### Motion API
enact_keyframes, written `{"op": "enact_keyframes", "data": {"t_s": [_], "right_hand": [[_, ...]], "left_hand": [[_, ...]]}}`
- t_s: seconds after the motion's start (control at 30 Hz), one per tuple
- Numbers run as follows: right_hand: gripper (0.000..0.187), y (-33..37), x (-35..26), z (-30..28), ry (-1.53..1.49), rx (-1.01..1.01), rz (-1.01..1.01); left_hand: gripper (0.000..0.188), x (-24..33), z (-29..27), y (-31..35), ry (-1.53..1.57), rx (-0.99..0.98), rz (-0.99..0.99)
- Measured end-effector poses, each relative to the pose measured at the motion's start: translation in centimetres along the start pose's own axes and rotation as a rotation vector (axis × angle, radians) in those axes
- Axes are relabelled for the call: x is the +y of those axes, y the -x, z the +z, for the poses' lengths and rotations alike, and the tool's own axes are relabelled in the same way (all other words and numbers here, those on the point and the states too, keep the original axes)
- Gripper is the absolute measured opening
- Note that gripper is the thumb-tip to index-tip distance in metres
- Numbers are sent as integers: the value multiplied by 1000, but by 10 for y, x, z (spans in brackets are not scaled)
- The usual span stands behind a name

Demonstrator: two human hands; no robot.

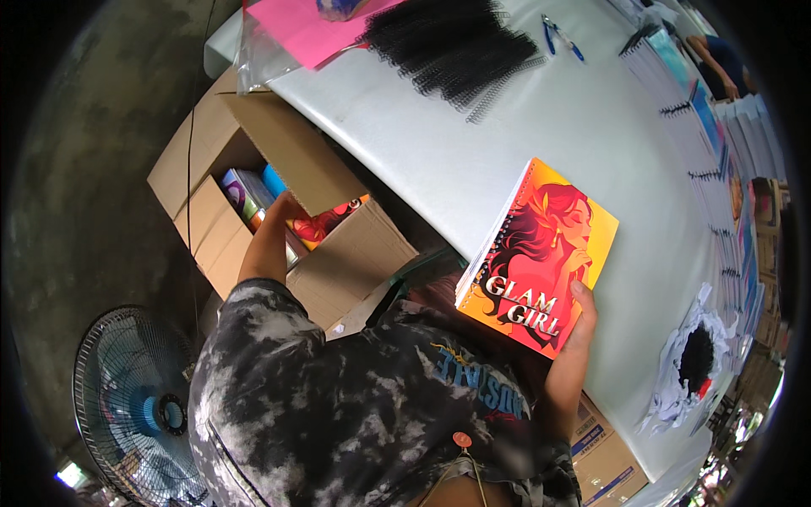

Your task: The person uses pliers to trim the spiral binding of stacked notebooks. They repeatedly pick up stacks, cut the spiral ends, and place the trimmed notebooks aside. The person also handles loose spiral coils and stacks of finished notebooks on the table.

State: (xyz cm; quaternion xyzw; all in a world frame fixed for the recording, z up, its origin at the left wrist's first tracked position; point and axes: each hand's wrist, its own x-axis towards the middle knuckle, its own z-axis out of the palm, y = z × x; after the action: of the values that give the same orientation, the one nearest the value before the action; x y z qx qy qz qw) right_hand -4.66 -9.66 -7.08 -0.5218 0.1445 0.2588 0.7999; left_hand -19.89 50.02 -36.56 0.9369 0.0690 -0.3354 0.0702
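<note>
My right hand (579,323) grips the lower corner of a spiral notebook (541,253) with an orange cover showing a red-haired figure. The notebook rests tilted on the near edge of the white table (507,135). My left hand (283,211) reaches down into an open cardboard box (355,253) on the floor beside the table. It rests on colourful notebooks (253,190) stacked inside, next to one with a red and orange cover (325,224). Its fingers are hidden, so I cannot tell whether it holds one.
A heap of black spiral coils (452,42), pink paper (308,25) and blue-handled pliers (562,38) lie on the far part of the table. A row of bound notebooks (710,144) runs along the right. Another person's arm (718,63) is at the top right. A fan (135,406) stands at the lower left.
</note>
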Motion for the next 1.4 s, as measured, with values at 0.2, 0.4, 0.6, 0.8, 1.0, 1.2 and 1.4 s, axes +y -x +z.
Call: {"op": "enact_keyframes", "data": {"t_s": [0.2,0.4,0.6,0.8,1.0,1.2,1.4], "right_hand": [[57,1,-3,8,-4,-40,-7],[56,1,-3,10,11,-49,-51],[60,-1,-3,11,42,-64,-61],[58,-3,-3,14,-2,-82,-93],[66,-7,2,7,-5,-54,-147],[65,-8,-1,10,3,-101,-208],[70,-11,2,6,212,-5,-187]], "left_hand": [[44,-7,-2,11,13,5,-52],[46,-5,-20,20,50,19,-111],[47,7,-30,38,135,73,-200],[49,31,-57,54,259,251,-281],[50,88,-95,84,554,603,-241],[51,126,-119,125,606,825,-210],[53,154,-130,76,533,801,-176]]}}
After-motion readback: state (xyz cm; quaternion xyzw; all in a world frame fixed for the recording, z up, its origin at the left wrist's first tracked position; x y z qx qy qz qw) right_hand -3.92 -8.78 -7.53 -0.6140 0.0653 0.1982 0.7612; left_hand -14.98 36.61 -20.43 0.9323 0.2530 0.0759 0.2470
